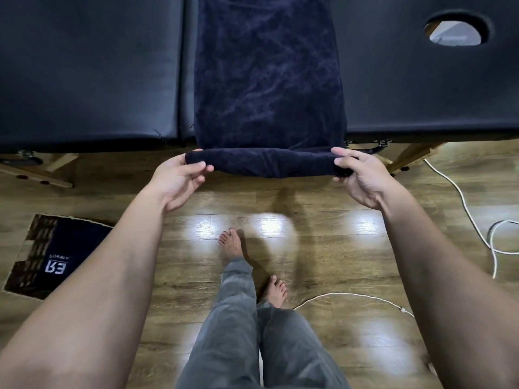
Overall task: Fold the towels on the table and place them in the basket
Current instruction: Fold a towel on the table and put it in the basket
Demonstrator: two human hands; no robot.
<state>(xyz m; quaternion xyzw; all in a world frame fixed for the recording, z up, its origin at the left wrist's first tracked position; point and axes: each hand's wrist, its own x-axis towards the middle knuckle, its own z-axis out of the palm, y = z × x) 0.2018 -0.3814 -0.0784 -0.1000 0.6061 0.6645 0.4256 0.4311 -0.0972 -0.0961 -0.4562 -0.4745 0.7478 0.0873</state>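
Observation:
A long dark navy towel (266, 74) lies lengthwise across the black padded table (90, 66), and its near end hangs past the table's front edge. That near end is rolled or folded over into a thick band. My left hand (177, 178) pinches the band's left corner between thumb and fingers. My right hand (362, 175) pinches its right corner the same way. The woven basket (39, 242) stands on the floor at the lower left, with a folded dark towel bearing a white logo inside it.
The table has a face hole (457, 30) at the far right and wooden legs (412, 155) under its front edge. A white cable (474, 217) snakes over the wooden floor on the right. My bare feet (231, 244) stand below the towel.

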